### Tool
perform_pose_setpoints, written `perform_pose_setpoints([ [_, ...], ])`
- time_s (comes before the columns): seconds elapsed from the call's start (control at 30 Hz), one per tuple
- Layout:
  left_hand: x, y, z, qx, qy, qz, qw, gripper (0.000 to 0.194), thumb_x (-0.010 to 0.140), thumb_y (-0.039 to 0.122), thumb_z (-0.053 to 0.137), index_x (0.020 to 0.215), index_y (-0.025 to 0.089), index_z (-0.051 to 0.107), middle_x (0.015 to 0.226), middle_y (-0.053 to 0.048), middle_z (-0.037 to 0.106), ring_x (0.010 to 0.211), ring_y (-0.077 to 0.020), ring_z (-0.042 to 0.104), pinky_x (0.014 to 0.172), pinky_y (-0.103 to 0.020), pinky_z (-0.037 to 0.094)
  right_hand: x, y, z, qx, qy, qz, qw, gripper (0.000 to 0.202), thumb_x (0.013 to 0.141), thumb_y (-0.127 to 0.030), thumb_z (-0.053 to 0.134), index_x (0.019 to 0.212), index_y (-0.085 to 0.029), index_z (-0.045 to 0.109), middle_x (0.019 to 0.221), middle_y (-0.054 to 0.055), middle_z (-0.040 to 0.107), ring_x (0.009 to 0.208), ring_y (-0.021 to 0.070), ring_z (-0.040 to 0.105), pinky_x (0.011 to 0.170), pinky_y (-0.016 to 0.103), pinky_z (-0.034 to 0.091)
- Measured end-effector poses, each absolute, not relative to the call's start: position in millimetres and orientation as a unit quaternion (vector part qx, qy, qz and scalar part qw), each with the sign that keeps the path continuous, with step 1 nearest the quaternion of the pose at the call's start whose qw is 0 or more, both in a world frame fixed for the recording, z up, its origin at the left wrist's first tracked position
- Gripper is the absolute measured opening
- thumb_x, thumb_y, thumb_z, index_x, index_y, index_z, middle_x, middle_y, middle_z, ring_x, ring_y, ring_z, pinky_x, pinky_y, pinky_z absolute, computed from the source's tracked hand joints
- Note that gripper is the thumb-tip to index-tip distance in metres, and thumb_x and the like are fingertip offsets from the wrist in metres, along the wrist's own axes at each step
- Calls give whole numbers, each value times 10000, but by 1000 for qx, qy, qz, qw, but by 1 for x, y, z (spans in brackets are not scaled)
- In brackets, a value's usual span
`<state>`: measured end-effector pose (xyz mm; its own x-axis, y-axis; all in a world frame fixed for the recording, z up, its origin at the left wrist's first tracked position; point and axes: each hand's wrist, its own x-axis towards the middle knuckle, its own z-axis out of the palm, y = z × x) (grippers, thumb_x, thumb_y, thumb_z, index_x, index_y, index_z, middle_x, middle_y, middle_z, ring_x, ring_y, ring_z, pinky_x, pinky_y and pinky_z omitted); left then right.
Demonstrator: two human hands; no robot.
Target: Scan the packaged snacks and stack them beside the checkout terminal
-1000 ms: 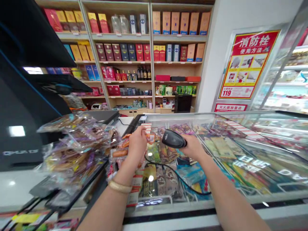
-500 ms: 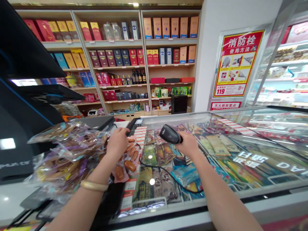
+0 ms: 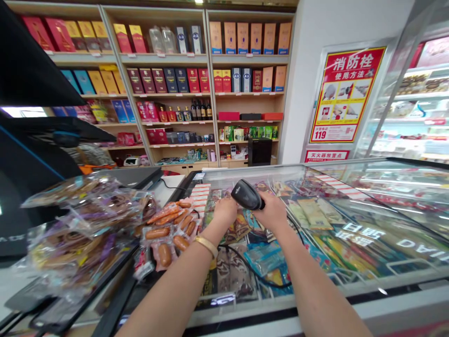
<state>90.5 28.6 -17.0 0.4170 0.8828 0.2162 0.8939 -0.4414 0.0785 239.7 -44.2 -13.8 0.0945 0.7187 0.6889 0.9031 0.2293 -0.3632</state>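
Observation:
My right hand (image 3: 271,210) is closed round the handle of a black barcode scanner (image 3: 247,194), whose head points to the left over the glass-topped freezer (image 3: 280,171). Just left of the scanner's head is my left hand (image 3: 225,210), its fingers curled in and largely hidden; whatever they may hold cannot be made out. Several clear-wrapped sausages (image 3: 157,232) lie in a heap to the left of my left forearm. Farther left, a pile of clear-bagged brown snacks (image 3: 80,234) spreads beside the sausages.
A black cable (image 3: 242,257) loops over the freezer glass, above packaged goods. At the left edge looms a dark monitor (image 3: 31,61). Shelves (image 3: 168,96) of boxes and bottles line the back wall, and a red-and-yellow poster (image 3: 347,93) hangs at the right.
My left hand has moved right, from beside the sausages to near the scanner's head, leaving more sausages in sight. The scanner has stayed almost where it was. The view has shifted slightly.

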Motion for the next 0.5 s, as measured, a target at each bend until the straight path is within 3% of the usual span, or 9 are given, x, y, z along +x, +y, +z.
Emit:
perform_pose_setpoints([
  [0.17,74,18,-20,-839,-533,-111,16,325,816,83,516,1105,147,651,1112,-160,670,1038,-259,655,903,-364,497,238,-45,-13,-623,-669,-95,394,235,701,-285,643,925,-241,698,947,50,739,861,235,675,682,270,447],
  [0.33,44,2,-13,-851,-511,-125,-7,229,730,159,655,955,169,696,1000,-94,684,944,-214,663,846,-288,518,235,-49,-11,-631,-678,-89,367,218,724,-292,638,926,-238,703,926,57,739,843,236,677,664,271,436],
  [0.5,-6,-8,1,-835,-455,-310,0,303,686,102,619,972,185,675,991,-62,662,953,-201,639,887,-326,514,236,-50,-8,-623,-697,-63,350,236,734,-295,643,958,-261,709,892,40,748,822,229,684,654,265,431],
])
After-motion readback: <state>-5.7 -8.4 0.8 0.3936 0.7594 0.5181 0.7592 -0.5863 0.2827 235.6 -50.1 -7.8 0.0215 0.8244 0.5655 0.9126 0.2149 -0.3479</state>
